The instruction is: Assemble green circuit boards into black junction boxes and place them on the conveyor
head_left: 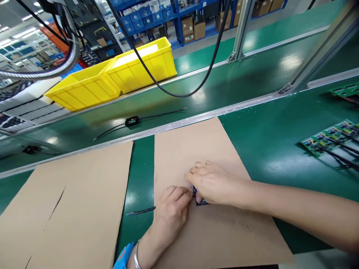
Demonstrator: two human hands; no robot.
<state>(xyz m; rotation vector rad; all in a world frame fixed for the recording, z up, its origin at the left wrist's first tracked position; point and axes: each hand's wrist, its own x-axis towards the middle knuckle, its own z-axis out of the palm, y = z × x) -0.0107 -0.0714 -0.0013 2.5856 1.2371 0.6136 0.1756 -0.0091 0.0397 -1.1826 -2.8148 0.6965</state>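
On the cardboard, my right hand clamps the case; my left hand curls over the cable, grip hidden, I can't tell. I'd brace the case flat, cable unstrained.

Device mostly behind right hand; unclear

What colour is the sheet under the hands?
The cardboard sheet is plain light brown; it shows best in the head view, the only one here.
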